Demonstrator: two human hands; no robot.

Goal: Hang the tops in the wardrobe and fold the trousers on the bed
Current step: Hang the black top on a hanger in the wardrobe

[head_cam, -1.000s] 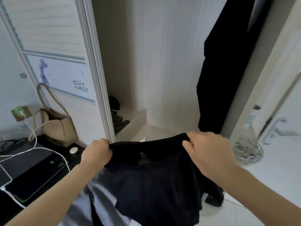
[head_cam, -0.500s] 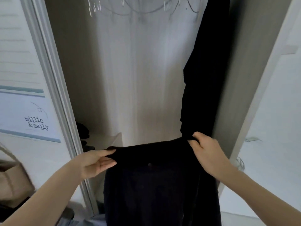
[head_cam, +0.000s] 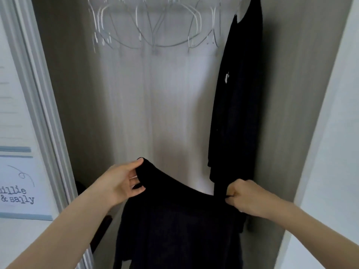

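we hold a black garment (head_cam: pixel 174 220) in the lower middle of the frame, its top edge stretched between our hands and sloping from upper left down to lower right, the cloth hanging straight down below it so its long axis runs vertically. our left hand (head_cam: pixel 120 183) pinches the raised left corner between thumb and fingers; our right hand (head_cam: pixel 246 197) is curled tight around the right end. ahead is the open wardrobe (head_cam: pixel 155 113) with a pale back wall. wire hangers (head_cam: pixel 151 26) dangle across the top centre, and a black top (head_cam: pixel 235 105) hangs at the upper right. a white door frame (head_cam: pixel 38 94) runs down the left, beside a poster (head_cam: pixel 17 187).
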